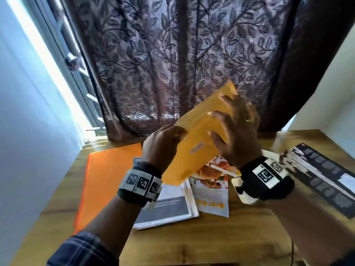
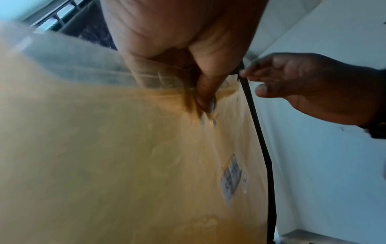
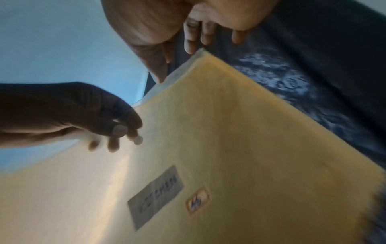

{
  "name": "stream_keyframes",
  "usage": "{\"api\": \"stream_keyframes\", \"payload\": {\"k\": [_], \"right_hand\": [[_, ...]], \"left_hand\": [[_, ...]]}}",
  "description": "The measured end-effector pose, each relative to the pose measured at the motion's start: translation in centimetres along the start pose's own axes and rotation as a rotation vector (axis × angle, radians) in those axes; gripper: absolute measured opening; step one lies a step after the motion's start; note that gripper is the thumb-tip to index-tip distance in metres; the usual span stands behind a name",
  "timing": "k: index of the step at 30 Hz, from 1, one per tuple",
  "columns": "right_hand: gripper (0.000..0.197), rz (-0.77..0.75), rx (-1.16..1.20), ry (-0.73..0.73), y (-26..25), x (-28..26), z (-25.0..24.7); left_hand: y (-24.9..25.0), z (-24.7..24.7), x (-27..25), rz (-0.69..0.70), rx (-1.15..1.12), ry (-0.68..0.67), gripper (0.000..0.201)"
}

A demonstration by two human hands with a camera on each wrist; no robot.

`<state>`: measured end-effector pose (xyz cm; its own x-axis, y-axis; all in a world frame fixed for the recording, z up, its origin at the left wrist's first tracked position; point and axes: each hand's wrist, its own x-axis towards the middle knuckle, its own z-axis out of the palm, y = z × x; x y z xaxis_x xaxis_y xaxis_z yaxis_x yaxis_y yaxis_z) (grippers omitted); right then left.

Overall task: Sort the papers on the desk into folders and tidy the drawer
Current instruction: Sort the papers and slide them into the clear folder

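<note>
I hold a yellow folder [image 1: 197,135] tilted up above the desk, its face with a grey label [image 3: 155,196] turned toward me. My left hand [image 1: 169,137] pinches the folder's left edge between thumb and fingers; the left wrist view shows this left hand [image 2: 204,92] up close on the yellow folder [image 2: 125,156]. My right hand [image 1: 230,123] lies over the folder's upper right part with its fingers spread and fairly straight. In the right wrist view the right hand [image 3: 188,41] has its fingertips at the top corner of the yellow folder [image 3: 229,132].
On the wooden desk [image 1: 211,242] an orange folder [image 1: 107,179] lies flat at the left. A stack of printed papers [image 1: 169,208] and a food flyer [image 1: 211,187] lie under my hands. At the right is a black-and-white leaflet [image 1: 322,179]. A patterned curtain [image 1: 172,64] hangs behind.
</note>
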<state>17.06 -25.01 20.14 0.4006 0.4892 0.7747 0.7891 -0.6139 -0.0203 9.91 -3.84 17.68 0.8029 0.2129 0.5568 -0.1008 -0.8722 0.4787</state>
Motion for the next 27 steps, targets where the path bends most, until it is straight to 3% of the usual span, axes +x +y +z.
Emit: {"api": "stream_keyframes", "payload": {"k": [5, 9, 14, 19, 23, 25, 27], "right_hand": [[0.031, -0.191, -0.212, -0.256, -3.0, 3.7, 0.0], [0.022, -0.239, -0.319, -0.294, -2.6, 5.5, -0.6], [0.020, -0.171, -0.352, -0.328, 0.5, 6.5, -1.7], [0.020, -0.105, -0.253, -0.350, 3.2, 6.7, -2.1], [0.018, -0.029, -0.082, -0.328, 3.5, 6.6, 0.2], [0.017, 0.051, 0.104, -0.291, 3.0, 6.4, 2.3], [0.017, 0.177, 0.328, -0.248, 2.1, 6.3, 4.6]], "left_hand": [[0.4, -1.4, -0.4, 0.066, -0.019, 0.015, 0.019], [0.5, -1.4, -0.6, 0.090, -0.027, 0.009, 0.017], [-2.8, -1.8, -0.7, 0.103, 0.096, 0.022, 0.011], [-6.1, -2.9, -0.3, -0.037, 0.077, 0.098, 0.009], [-7.0, -4.6, 0.3, -0.109, 0.034, 0.256, 0.041], [-7.8, -5.7, 0.3, -0.125, -0.038, 0.343, 0.070], [-9.0, -6.5, -0.7, -0.192, -0.042, 0.403, 0.085]]}}
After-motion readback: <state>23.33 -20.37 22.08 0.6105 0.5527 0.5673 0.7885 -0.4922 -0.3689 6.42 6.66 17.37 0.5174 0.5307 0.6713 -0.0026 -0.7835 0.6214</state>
